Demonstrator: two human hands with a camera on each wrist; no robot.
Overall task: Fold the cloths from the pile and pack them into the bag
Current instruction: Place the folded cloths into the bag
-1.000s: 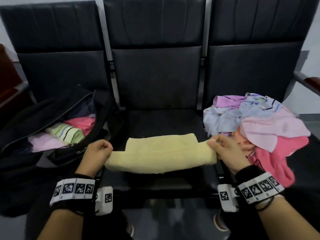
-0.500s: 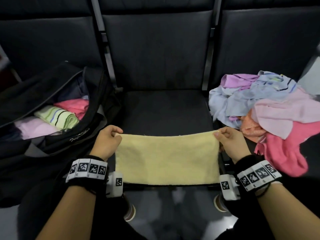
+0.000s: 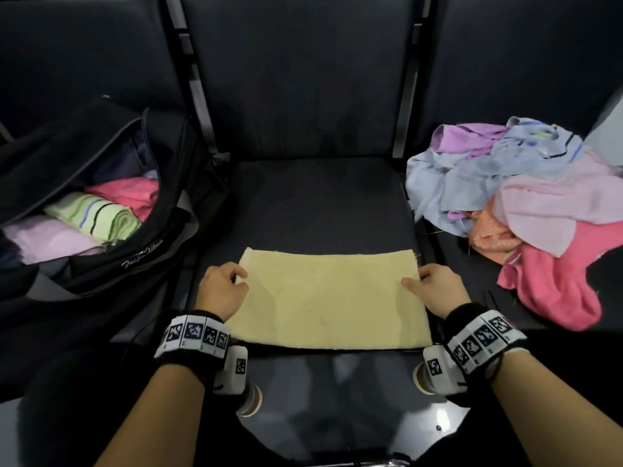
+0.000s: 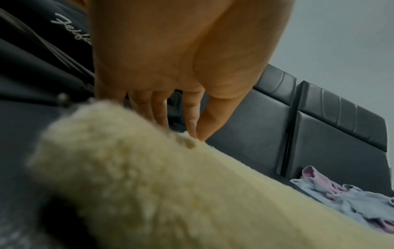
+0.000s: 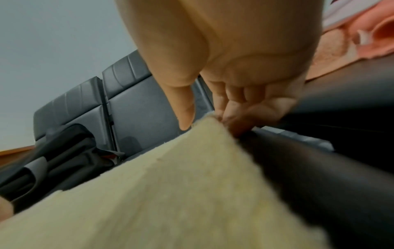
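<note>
One yellow cloth (image 3: 328, 299) lies flat on the middle seat (image 3: 320, 210) of three dark chairs, its near edge along the seat's front edge. The two hands hold it at its sides: the left hand (image 3: 223, 288) pinches the far left corner between thumb and fingers (image 4: 193, 116), and the right hand (image 3: 435, 287) has its thumb on top of the far right corner with fingers (image 5: 232, 109) curled at the edge. On the left seat sits one open black bag (image 3: 101, 210) with white script lettering on its rim, too blurred to read; three folded cloths show inside, lilac, green-striped and pink. On the right seat lies one loose pile (image 3: 526, 210) of pink, lilac, blue and orange cloths.
</note>
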